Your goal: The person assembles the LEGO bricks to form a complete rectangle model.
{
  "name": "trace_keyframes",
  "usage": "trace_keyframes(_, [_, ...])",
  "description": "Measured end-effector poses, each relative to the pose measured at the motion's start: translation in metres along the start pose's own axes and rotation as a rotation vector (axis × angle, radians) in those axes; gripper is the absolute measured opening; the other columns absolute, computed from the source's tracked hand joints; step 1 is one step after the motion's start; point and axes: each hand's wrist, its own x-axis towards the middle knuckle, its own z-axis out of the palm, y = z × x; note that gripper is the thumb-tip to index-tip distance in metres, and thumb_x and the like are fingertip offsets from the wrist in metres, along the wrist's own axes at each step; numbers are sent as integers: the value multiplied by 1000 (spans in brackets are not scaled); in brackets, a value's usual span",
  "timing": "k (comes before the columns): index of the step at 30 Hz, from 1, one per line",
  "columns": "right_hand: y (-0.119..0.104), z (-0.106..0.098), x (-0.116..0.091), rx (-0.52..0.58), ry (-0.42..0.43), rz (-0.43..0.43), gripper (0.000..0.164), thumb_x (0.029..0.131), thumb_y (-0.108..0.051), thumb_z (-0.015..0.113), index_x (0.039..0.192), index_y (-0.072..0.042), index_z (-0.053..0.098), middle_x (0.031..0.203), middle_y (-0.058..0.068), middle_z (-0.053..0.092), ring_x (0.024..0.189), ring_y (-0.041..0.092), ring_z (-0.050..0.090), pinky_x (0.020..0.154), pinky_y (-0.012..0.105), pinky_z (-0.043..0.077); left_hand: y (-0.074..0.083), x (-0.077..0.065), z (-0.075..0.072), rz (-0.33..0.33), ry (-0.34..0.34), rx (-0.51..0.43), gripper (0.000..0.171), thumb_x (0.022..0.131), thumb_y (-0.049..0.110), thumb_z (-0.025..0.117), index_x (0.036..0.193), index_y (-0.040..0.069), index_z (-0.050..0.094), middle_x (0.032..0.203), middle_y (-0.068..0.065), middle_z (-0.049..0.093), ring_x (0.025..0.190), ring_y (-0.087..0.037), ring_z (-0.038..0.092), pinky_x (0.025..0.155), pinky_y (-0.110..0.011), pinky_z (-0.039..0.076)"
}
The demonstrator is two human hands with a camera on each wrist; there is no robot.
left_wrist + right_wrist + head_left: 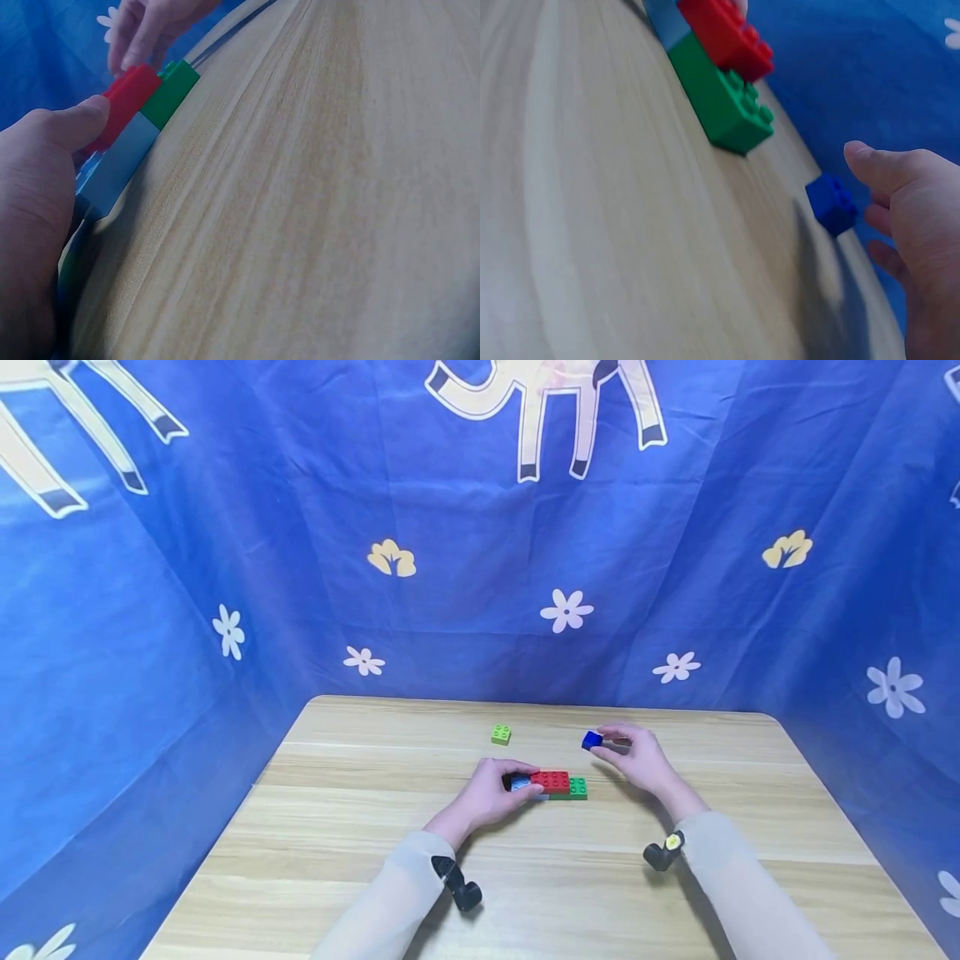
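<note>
My left hand (pixel 489 791) grips a red brick (pixel 555 782), its thumb pressed along the near side in the left wrist view. That brick sits on top of a light blue brick (pixel 120 166) and a green brick (pixel 577 788), which lie end to end on the table. The left fingertips behind the stack are mostly hidden. To the right, my right hand (pixel 637 758) is at a small dark blue brick (pixel 591 741), thumb and fingers spread around its near end. A gap shows between thumb and brick (pixel 831 204) in the right wrist view.
A small lime green brick (pixel 501 735) lies on the wooden table (pixel 570 877), behind the stack. Blue cloth (pixel 465 635) printed with flowers and animals hangs around the table's back and sides.
</note>
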Motion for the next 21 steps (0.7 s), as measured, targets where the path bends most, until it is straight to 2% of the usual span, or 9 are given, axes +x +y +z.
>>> trace_keyframes(6, [11, 1, 4, -62, 17, 9, 46, 91, -12, 85, 129, 8, 68, 118, 24, 74, 107, 41, 72, 100, 56, 55, -1, -1, 0, -11, -4, -5, 36, 94, 35, 84, 123, 15, 80, 117, 2, 78, 110, -11, 70, 97, -30, 55])
trace_keyframes(13, [19, 6, 9, -81, 4, 58, 52, 91, -19, 87, 131, 7, 68, 124, 23, 71, 114, 39, 68, 104, 54, 52, 1, -2, 0, -18, -6, -7, 35, 94, 35, 84, 124, 15, 80, 118, 2, 77, 111, -12, 69, 99, -31, 55])
trace_keyframes(21, [21, 13, 12, -114, 6, 44, 42, 91, -14, 86, 125, 6, 72, 119, 20, 72, 112, 38, 68, 104, 53, 52, 2, -4, 0, -38, -6, -7, 36, 94, 36, 84, 124, 16, 80, 119, 1, 77, 114, -14, 69, 101, -32, 54])
